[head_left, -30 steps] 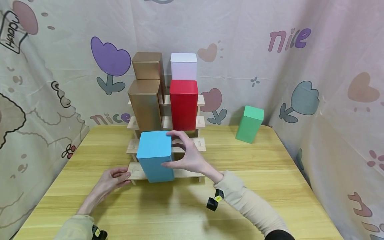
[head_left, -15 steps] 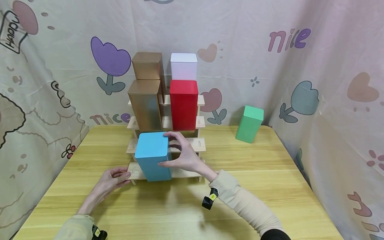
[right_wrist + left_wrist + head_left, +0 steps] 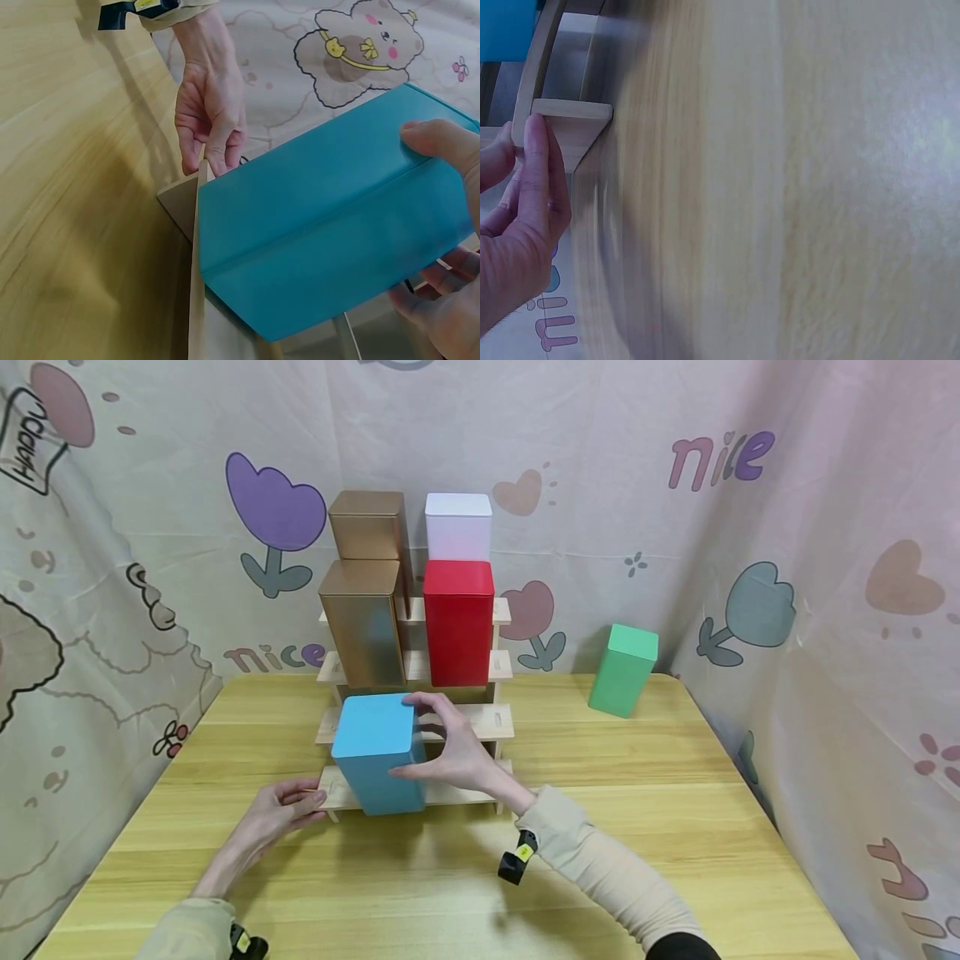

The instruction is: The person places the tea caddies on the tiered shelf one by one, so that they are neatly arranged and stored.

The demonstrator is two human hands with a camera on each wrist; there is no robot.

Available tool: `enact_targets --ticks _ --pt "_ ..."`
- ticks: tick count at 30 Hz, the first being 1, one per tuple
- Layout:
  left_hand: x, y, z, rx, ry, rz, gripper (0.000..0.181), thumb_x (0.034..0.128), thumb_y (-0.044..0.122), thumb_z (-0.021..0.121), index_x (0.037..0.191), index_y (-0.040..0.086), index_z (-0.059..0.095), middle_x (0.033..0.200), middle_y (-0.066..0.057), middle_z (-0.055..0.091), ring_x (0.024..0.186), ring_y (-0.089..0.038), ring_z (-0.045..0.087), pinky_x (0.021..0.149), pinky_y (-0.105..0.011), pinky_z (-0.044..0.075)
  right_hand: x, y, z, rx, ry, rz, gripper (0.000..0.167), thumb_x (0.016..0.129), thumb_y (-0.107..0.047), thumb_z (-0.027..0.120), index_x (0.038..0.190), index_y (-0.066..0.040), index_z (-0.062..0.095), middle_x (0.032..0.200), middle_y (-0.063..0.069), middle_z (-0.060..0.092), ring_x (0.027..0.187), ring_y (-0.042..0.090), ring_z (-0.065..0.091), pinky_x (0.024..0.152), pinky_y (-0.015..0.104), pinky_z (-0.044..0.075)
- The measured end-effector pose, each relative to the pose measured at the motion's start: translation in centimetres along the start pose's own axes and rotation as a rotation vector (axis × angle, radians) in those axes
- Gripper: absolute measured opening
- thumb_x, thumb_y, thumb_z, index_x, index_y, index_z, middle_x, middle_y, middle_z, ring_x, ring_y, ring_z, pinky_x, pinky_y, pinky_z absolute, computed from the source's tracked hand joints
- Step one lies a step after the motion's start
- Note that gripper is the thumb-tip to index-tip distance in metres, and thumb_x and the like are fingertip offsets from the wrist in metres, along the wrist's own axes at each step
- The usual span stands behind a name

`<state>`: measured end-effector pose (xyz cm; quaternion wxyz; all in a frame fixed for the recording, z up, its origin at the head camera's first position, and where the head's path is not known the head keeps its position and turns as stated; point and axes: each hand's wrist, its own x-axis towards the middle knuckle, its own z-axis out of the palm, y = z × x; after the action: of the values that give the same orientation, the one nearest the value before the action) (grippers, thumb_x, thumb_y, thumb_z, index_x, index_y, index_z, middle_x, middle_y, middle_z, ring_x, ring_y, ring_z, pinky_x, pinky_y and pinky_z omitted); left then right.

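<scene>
A tall blue box stands on the lowest step of a tiered wooden shelf, left of its middle. My right hand grips the box from the right, thumb on the front face and fingers towards the back edge. In the right wrist view the base of the blue box meets the step's board. My left hand pinches the left end of that lowest step; in the left wrist view the thumb and fingers of the left hand lie on either side of the board.
Higher steps hold two brown boxes, a front one and a rear one, plus a red box and a white box. Apart to the right, a green box stands on the wooden table. A patterned curtain surrounds the back.
The blue box has shifted a little to the left along the lowest step, my right hand moving with it. The left hand has stayed at the step's end.
</scene>
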<state>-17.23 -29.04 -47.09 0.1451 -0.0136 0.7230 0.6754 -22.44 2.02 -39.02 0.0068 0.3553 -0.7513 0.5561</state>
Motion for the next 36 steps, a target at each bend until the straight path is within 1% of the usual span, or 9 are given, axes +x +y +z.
enact_targets --ticks 5,11,17,21,36 --pt "0.03 -0.09 -0.01 -0.007 0.005 -0.002 0.057 0.1012 0.004 0.058 0.142 -0.025 0.03 0.099 0.002 0.065 0.088 -0.009 0.071 0.086 -0.022 0.065 0.04 0.08 0.23 -0.011 -0.006 -0.011 0.084 0.072 -0.012 0.088 0.143 -0.013 0.043 0.143 0.009 0.048 0.128 0.027 0.054 0.108 0.035 0.057" --pt "0.03 -0.18 0.0 -0.001 0.011 0.001 0.056 0.1009 0.004 0.058 0.141 -0.025 0.031 0.099 0.002 0.065 0.088 -0.009 0.071 0.086 -0.022 0.065 -0.07 0.11 0.38 -0.01 0.0 -0.006 0.085 0.072 -0.012 0.088 0.143 -0.013 0.042 0.143 0.008 0.048 0.128 0.026 0.053 0.109 0.038 0.057" --pt "-0.01 -0.15 -0.08 -0.02 0.0 0.018 0.056 0.1005 0.003 0.059 0.14 -0.025 0.032 0.1 0.004 0.066 0.09 -0.007 0.071 0.087 -0.022 0.065 -0.13 0.36 0.51 -0.001 0.01 -0.002 0.085 0.071 -0.013 0.088 0.143 -0.013 0.042 0.142 0.008 0.048 0.129 0.025 0.05 0.109 0.042 0.057" --pt "-0.02 -0.13 -0.12 -0.029 -0.003 0.025 0.054 0.1004 0.002 0.059 0.139 -0.025 0.033 0.101 0.004 0.067 0.091 -0.006 0.071 0.087 -0.023 0.065 -0.1 0.55 0.58 0.006 0.016 0.007 0.085 0.072 -0.013 0.088 0.143 -0.014 0.041 0.142 0.007 0.048 0.129 0.024 0.05 0.109 0.042 0.057" --pt "-0.03 -0.19 -0.07 -0.004 0.007 0.012 0.058 0.101 0.003 0.058 0.142 -0.025 0.028 0.102 0.003 0.065 0.091 -0.005 0.07 0.088 -0.022 0.065 -0.08 0.66 0.72 -0.007 0.007 0.023 0.086 0.073 -0.013 0.087 0.145 -0.014 0.039 0.143 0.007 0.047 0.13 0.024 0.049 0.111 0.043 0.056"
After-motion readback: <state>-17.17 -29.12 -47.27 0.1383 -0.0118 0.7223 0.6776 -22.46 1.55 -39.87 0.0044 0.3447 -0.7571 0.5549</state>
